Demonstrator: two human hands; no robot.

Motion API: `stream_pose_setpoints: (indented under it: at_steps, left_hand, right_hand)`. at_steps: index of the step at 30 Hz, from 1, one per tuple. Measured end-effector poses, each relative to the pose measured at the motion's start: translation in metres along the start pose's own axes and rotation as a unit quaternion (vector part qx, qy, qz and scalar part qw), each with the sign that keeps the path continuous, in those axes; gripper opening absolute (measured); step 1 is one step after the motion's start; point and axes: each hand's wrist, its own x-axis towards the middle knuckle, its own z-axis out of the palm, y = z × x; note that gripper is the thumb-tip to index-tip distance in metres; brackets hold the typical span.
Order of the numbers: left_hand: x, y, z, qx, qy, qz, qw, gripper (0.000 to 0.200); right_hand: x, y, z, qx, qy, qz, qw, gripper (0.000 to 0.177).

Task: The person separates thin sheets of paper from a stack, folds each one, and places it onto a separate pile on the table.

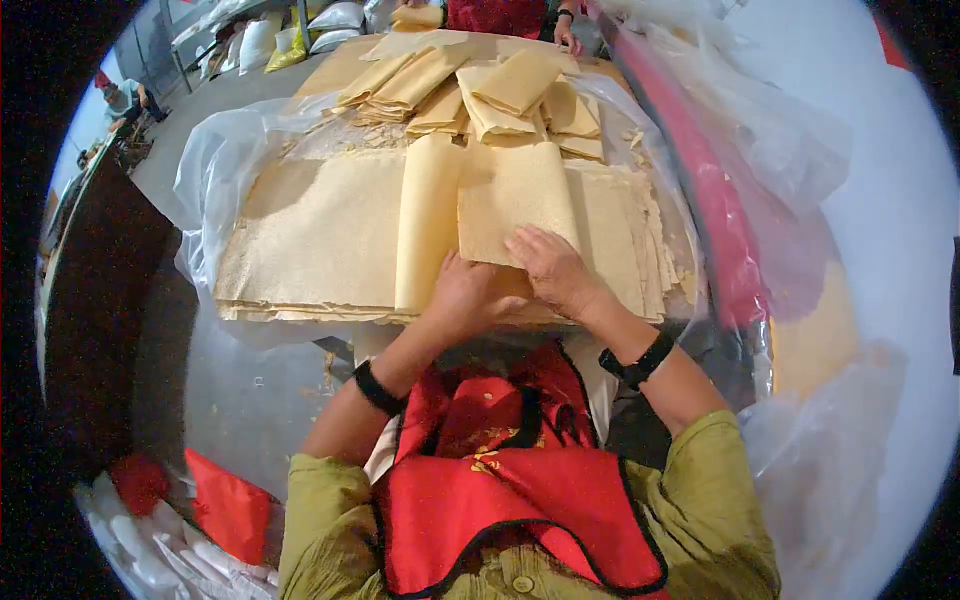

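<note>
A thin, yellowish sheet (515, 195), which looks like tofu skin, is being folded on top of a broad stack of similar sheets (310, 235). Its left part (425, 220) curves up in a fold. At the front edge my left hand (478, 290) is closed on the sheet, with its fingers partly tucked under the flap. My right hand (550, 268) pinches the flap's near right corner, thumb below and fingers on top. The two hands almost touch. Beyond the stack lie several folded sheets (515, 82) in a loose pile.
Clear plastic film (225, 160) lies under the stack and spills over the table's sides. A pink plastic-covered edge (720, 230) runs along the right. Across the table another person's hand (567, 38) rests near the far edge. White sacks (257, 45) stand at the back left.
</note>
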Motion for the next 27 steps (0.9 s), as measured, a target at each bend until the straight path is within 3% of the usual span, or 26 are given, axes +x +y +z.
stream_pose_setpoints:
  at_steps: [2,5,8,13,19,22,25,27]
  left_hand:
    - [-0.024,-0.002,-0.009,-0.101,0.033,-0.024,0.994,0.045]
    - [-0.049,-0.010,-0.018,0.014,0.215,0.049,0.975,0.043]
    - [-0.049,-0.015,-0.051,0.192,0.240,0.020,0.951,0.040]
    - [-0.011,-0.059,-0.039,0.206,0.117,-0.049,0.970,0.053]
    - [-0.002,-0.078,-0.019,0.214,0.112,-0.082,0.967,0.046]
    - [0.005,-0.104,-0.016,0.068,0.213,-0.036,0.974,0.038]
    - [0.002,-0.090,-0.021,-0.074,0.292,-0.123,0.946,0.034]
    - [0.002,-0.086,-0.027,0.012,0.290,-0.134,0.948,0.040]
  right_hand:
    - [0.001,-0.006,0.006,0.014,0.001,0.004,1.000,0.034]
    - [0.010,-0.013,0.004,0.059,0.041,0.013,0.997,0.037]
    - [0.008,-0.014,0.002,0.103,0.087,0.049,0.990,0.041]
    - [0.013,-0.025,-0.009,0.137,0.117,0.075,0.981,0.045]
    - [0.020,-0.023,0.005,0.043,0.021,-0.026,0.999,0.040]
    - [0.019,-0.025,0.020,-0.002,-0.038,-0.033,0.999,0.037]
    - [0.017,-0.031,0.022,-0.039,-0.036,-0.025,0.998,0.036]
    - [0.017,-0.033,0.020,-0.025,-0.070,-0.024,0.997,0.037]
